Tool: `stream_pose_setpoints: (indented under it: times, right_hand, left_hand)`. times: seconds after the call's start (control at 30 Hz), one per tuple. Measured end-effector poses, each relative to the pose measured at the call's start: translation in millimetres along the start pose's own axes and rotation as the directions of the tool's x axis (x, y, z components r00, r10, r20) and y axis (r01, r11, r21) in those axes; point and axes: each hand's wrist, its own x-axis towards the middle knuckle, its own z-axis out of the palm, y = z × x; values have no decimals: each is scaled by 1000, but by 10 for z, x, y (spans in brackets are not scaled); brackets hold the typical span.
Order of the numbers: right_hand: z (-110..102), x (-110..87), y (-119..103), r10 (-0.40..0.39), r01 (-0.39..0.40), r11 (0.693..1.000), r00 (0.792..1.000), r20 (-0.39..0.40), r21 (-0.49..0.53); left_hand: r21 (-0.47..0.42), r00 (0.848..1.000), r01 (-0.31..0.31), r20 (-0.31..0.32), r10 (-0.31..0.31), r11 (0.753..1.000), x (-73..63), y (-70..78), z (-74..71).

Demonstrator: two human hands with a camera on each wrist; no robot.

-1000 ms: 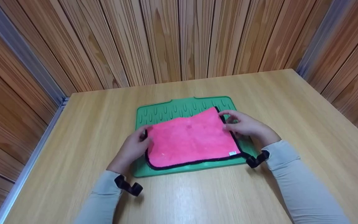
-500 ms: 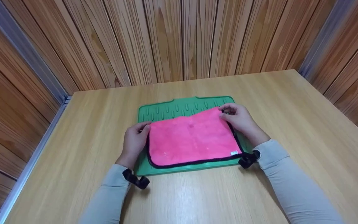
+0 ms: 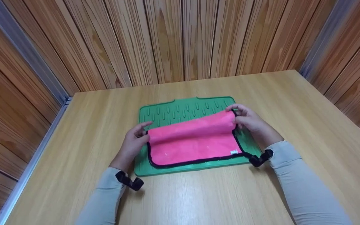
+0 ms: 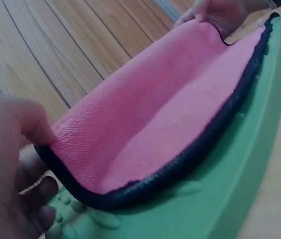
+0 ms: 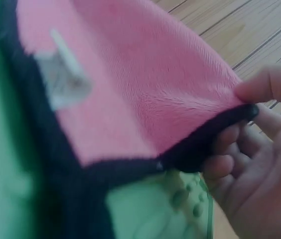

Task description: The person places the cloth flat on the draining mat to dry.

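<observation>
A pink cloth with black edging lies over a green mat patterned with raised ovals. Its far part is lifted and bends up toward the person, while the near edge rests on the mat. My left hand pinches the cloth's left edge between thumb and fingers, plain in the left wrist view at the thumb. On the other side my right hand pinches the right edge, fingers curled beneath it in the right wrist view. A small white tag sits near the cloth's close right corner.
The mat lies on a light wooden table. A wood-plank wall stands behind the table, with more planks on both sides. A black strap mount is worn on each wrist.
The cloth lay flatter before; its far part is now raised and folds up toward the person. Both hands first slid up the side edges, then moved apart and slightly nearer with the cloth.
</observation>
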Motion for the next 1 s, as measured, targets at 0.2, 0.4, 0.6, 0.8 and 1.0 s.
stream_pose_setpoints:
  times: [0.2,0.4,0.6,0.8,1.0]
  right_hand:
    - [14,-17,11,119,-95,979,984,131,-178]
    - [78,9,40,127,-109,945,991,38,-308]
    - [112,2,7,72,-99,955,992,-105,-279]
    - [134,-15,-121,-40,4,991,966,-256,-136]
    - [98,-26,-94,-157,167,984,976,-148,60]
  left_hand:
    - [82,990,47,131,-57,996,-56,2,60]
    - [116,998,17,55,-24,993,-59,-4,134]
    - [90,994,-77,-68,83,993,-30,-5,180]
    - [16,986,-133,-103,134,991,-55,31,168]
    - [-50,987,-152,48,154,987,-65,23,92]
